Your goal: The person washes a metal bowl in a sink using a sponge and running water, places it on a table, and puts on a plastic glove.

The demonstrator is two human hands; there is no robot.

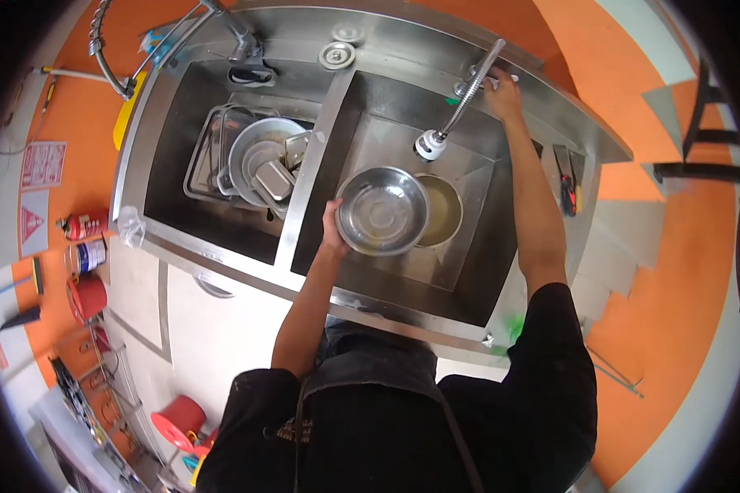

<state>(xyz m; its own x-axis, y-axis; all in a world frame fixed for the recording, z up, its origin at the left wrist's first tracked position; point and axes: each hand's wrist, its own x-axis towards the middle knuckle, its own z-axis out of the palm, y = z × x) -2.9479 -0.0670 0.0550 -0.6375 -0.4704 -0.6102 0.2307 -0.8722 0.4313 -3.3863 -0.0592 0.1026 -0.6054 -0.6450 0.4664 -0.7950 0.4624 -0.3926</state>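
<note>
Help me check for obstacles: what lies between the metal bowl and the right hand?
The flexible spout with its white nozzle lies between the metal bowl and the right hand, as the head view shows.

And there, beyond the sink unit's [301, 209] left edge, the wall [82, 177] carried a red warning triangle [33, 222] below a red-printed notice [43, 164]; its wording and the shirt lettering [296, 429] were unreadable!

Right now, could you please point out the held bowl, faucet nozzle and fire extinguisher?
Held bowl [382, 213], head view, inside bottom.
Faucet nozzle [431, 145], head view, white body.
Fire extinguisher [86, 226], head view, red body.
</note>
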